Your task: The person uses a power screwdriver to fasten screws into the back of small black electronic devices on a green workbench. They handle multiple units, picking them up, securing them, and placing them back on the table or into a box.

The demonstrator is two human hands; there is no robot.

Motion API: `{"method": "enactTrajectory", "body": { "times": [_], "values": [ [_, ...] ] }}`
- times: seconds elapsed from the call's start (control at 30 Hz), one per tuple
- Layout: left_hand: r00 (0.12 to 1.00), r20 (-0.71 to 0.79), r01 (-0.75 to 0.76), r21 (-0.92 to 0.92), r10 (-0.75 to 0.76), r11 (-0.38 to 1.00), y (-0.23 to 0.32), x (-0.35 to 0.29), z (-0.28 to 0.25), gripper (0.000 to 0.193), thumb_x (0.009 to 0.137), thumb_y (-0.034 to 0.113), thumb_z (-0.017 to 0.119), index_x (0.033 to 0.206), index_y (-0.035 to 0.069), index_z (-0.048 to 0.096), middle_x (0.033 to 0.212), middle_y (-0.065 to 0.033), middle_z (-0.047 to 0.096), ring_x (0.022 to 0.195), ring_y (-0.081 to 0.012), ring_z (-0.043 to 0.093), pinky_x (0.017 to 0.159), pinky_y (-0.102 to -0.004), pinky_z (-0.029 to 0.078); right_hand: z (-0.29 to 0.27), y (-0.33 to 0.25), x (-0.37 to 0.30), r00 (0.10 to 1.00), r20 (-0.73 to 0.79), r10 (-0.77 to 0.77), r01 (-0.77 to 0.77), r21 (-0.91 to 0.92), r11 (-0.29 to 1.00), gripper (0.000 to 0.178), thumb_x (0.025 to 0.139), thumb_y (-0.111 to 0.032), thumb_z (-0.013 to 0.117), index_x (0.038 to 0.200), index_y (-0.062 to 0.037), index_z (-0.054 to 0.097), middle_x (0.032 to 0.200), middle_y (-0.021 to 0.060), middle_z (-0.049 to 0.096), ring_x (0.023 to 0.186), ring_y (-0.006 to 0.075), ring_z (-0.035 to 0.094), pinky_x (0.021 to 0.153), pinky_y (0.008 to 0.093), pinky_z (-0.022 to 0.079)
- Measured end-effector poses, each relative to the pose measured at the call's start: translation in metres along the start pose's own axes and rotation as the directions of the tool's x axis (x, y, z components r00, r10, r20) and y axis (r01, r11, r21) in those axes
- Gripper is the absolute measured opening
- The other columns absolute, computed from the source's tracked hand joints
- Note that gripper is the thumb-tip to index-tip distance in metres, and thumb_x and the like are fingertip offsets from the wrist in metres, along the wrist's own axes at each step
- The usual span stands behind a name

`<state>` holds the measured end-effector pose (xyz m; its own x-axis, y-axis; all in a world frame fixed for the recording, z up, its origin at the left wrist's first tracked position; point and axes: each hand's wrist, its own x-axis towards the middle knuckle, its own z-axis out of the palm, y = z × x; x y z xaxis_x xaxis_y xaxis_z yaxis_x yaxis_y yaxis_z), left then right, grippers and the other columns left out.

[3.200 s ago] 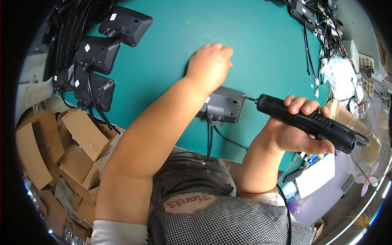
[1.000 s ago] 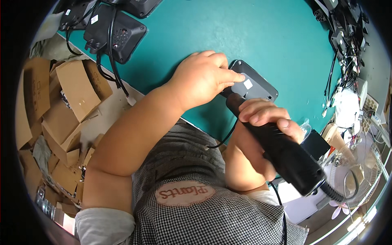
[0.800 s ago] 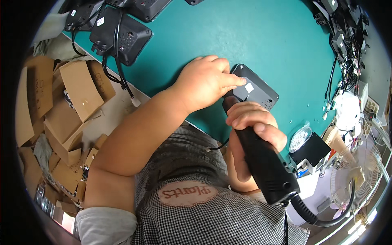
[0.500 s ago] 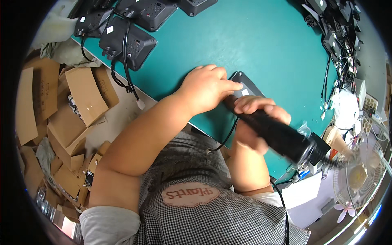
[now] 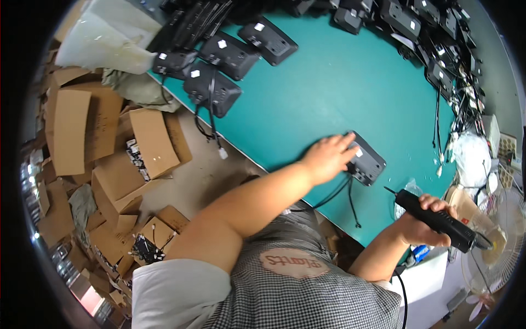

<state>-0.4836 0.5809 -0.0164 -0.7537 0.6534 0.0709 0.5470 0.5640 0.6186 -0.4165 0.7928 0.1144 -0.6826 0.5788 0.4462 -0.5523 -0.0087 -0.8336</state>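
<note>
My right hand (image 5: 426, 226) is wrapped round a black electric screwdriver (image 5: 435, 220) at the right side of the table. Its thin bit points up and left, apart from everything. A flat black plastic housing (image 5: 368, 167) with white labels lies on the green table, two black cables hanging from its near edge. My left hand (image 5: 327, 158) rests on the left end of this housing, fingers stretched out and apart. What lies under those fingertips is hidden.
Several similar black housings (image 5: 233, 54) lie at the far left, with more units and cables (image 5: 402, 19) along the far right edge. Open cardboard boxes (image 5: 118, 170) stand on the floor at left. A fan (image 5: 496, 247) and a clear plastic bag (image 5: 472, 156) are at right.
The screwdriver has moved right and away from the housing in my right hand. My left hand has opened from a tight grip near the bit to outstretched fingers. The view has shifted.
</note>
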Motion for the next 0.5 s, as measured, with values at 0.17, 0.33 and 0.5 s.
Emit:
{"method": "enactTrajectory", "body": {
  "times": [0.17, 0.33, 0.5],
  "values": [
    [0.998, -0.05, 0.021, -0.058, -0.024, 0.998, 0.01, 0.012, -0.048, 0.058, 0.076, 0.027, 0.071, 0.13, 0.018, 0.051, 0.14, -0.016, 0.039, 0.124, -0.0361, 0.042, 0.101, -0.0443, 0.038, -0.013, -0.009, 0.011, 0.999, 0.038, 0.034, -0.037, 0.07, 0.997, 0.077, 0.074, -0.073, 0.055, 0.112, -0.0067, 0.051, 0.079, 0.0078, 0.055, 0.063, 0.0194, 0.056, 0.061, 0.0316, 0.049],
    [0.842, -0.53, 0.241, 0.196, -0.104, 0.951, -0.064, -0.024, -0.165, 0.071, 0.069, 0.035, 0.075, 0.132, 0.016, 0.048, 0.136, -0.0187, 0.042, 0.124, -0.0372, 0.04, 0.104, -0.0456, 0.033, -0.033, -0.011, 0.021, 0.998, -0.033, 0.057, -0.055, 0.06, 0.997, 0.074, 0.074, -0.07, 0.06, 0.111, -0.0067, 0.052, 0.079, 0.0079, 0.054, 0.064, 0.0187, 0.054, 0.06, 0.0297, 0.047],
    [0.822, -0.405, 0.535, 0.304, -0.401, 0.789, -0.156, -0.086, -0.236, 0.088, 0.068, 0.041, 0.075, 0.142, 0.022, 0.034, 0.147, -0.0176, 0.028, 0.134, -0.0367, 0.029, 0.108, -0.0457, 0.028, -0.023, -0.004, 0.02, 0.991, -0.033, 0.129, -0.128, 0.022, 0.992, 0.07, 0.075, -0.064, 0.063, 0.111, -0.0057, 0.05, 0.078, 0.0082, 0.053, 0.064, 0.018, 0.054, 0.059, 0.0289, 0.047]
  ]
}}
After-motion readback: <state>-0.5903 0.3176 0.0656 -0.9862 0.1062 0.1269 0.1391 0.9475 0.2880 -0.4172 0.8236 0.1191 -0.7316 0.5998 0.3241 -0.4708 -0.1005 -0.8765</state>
